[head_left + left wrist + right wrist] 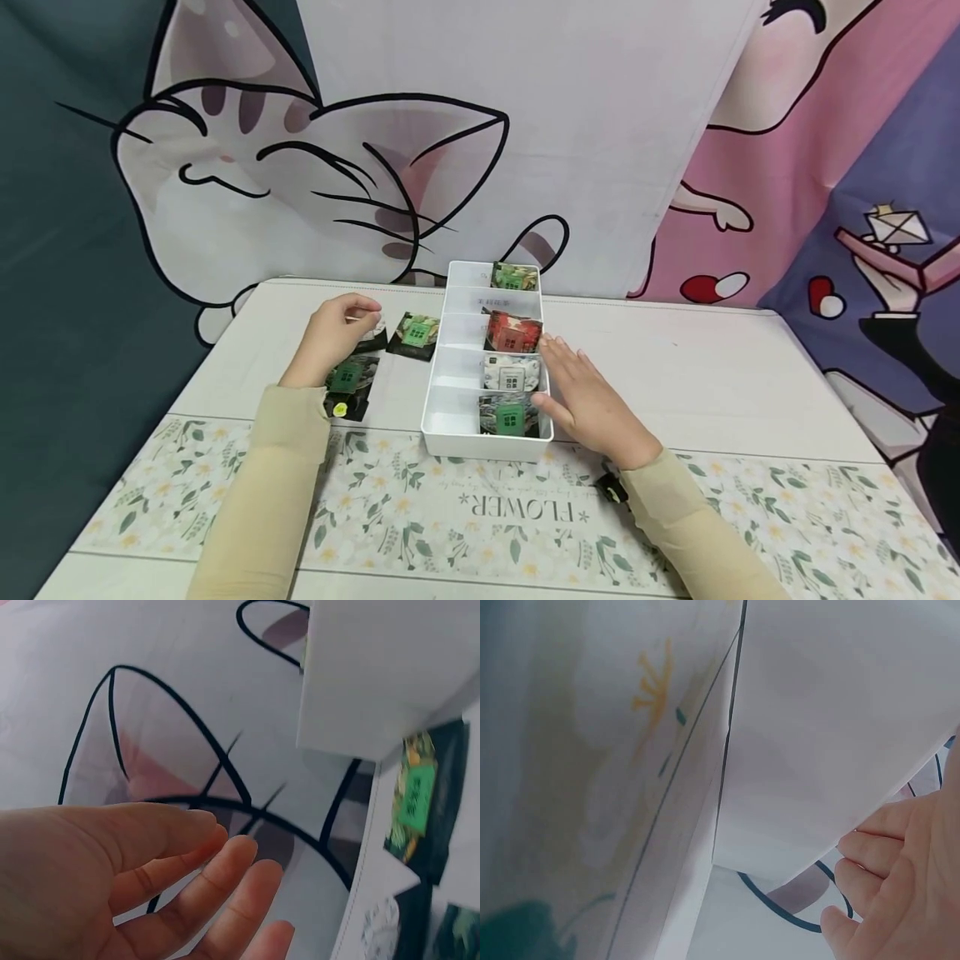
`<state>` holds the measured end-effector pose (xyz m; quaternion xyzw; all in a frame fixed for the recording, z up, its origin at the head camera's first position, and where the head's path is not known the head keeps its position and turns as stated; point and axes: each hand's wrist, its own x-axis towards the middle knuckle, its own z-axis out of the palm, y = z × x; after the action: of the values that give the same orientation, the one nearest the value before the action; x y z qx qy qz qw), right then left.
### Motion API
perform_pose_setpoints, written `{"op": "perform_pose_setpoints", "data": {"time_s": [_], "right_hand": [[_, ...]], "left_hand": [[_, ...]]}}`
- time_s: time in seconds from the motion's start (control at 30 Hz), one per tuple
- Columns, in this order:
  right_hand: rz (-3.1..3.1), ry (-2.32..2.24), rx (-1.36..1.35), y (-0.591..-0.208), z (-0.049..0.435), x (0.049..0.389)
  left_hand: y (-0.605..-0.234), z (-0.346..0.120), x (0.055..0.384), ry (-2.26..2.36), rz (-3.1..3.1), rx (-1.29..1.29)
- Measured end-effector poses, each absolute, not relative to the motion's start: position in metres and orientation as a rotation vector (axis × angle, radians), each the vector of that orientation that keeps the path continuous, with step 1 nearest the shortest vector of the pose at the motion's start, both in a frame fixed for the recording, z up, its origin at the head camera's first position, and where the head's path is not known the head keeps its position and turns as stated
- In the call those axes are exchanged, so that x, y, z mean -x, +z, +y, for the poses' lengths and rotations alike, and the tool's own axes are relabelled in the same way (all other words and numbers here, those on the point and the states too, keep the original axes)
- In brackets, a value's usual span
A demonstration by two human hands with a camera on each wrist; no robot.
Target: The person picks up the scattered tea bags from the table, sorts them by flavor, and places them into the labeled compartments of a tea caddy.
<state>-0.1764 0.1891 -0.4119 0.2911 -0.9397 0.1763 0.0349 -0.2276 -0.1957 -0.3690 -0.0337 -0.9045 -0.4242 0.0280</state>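
My left hand [332, 335] hovers over the sachets left of the box, its fingers loosely bent; the left wrist view shows nothing between thumb and fingers. Beneath and beside it lie a dark green sachet [352, 379], a partly covered white-and-black sachet [377, 336] and a light green one [416, 331]. With fairly straight fingers, my right hand [592, 406] rests along the right side of a white divided box [483, 448]. Inside the box's right half stand green [514, 276], red [513, 333], white [512, 374] and dark green [510, 417] tea sachets, in separate compartments.
A small black object [611, 488] is by the right sleeve on the flower-printed table cover [420, 533]. Behind the table hangs a cloth [600, 125] with cartoon drawings.
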Motion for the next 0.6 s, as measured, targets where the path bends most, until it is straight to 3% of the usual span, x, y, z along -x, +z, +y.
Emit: {"op": "perform_pose_setpoints", "data": {"time_s": [0.6], "right_hand": [[-2.876, 0.553, -0.904, -0.413, 0.190, 0.178]], "left_hand": [[-0.389, -0.236, 0.217, -1.095, -2.941, -0.166]]}}
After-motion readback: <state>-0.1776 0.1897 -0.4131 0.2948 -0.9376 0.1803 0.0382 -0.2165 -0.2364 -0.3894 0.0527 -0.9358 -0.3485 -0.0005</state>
